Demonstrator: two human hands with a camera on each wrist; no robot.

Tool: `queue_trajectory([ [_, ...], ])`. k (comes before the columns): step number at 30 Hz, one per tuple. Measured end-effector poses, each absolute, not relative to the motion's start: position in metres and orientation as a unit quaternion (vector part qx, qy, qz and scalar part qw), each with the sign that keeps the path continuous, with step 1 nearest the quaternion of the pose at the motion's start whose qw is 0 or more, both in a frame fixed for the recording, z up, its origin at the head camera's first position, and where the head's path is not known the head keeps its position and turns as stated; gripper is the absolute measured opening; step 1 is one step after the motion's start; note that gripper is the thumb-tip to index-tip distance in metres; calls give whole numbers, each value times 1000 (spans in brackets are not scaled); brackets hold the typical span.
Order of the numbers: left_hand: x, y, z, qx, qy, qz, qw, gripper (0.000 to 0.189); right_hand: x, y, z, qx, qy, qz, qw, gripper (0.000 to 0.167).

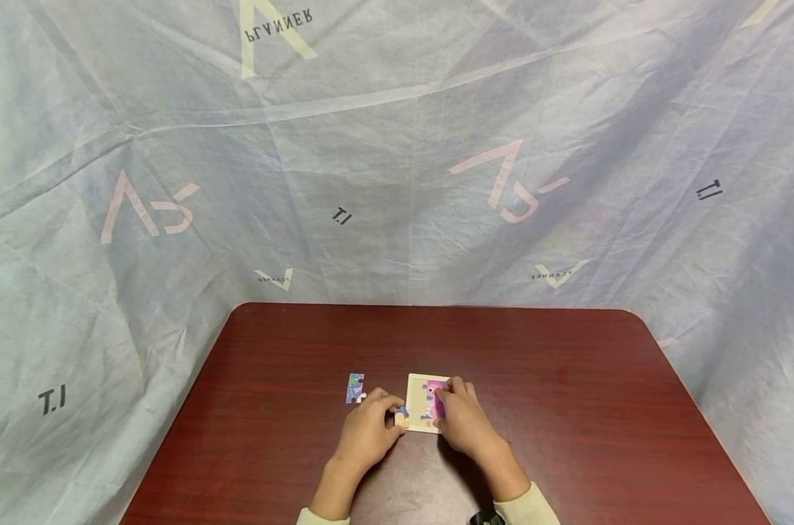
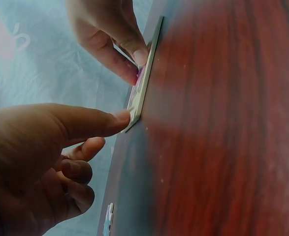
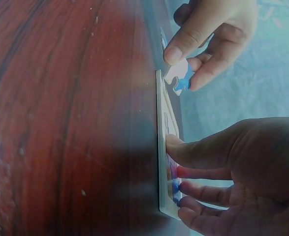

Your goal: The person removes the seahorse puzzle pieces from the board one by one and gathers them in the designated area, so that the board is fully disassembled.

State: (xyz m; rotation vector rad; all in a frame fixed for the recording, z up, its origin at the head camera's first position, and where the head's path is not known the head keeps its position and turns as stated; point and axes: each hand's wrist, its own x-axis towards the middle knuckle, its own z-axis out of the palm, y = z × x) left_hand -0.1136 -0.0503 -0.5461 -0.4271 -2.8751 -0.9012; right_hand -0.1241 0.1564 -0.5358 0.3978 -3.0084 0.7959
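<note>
A loose strip of puzzle pieces (image 1: 354,388) lies left of my puzzle tray (image 1: 420,382) (mid-tabletop (image 1: 567,408), bare wood on every side). My left hand (image 1: 368,430) pinches a blue-and-white piece (image 3: 182,78) at the tray's left edge; my right hand (image 1: 464,419) presses straight fingers onto the tray.

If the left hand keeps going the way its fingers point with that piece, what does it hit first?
Most likely the puzzle tray: the left hand pinches a loose puzzle piece right at the tray's near-left edge. The right hand rests on the tray just beyond. Exact depth is unclear.
</note>
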Motion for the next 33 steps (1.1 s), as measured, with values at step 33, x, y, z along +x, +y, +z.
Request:
queue_trajectory([
  [33, -109, -71, -543, -108, -949, -292, 50, 38, -124, 156, -537, 118, -960, 255, -12, 53],
])
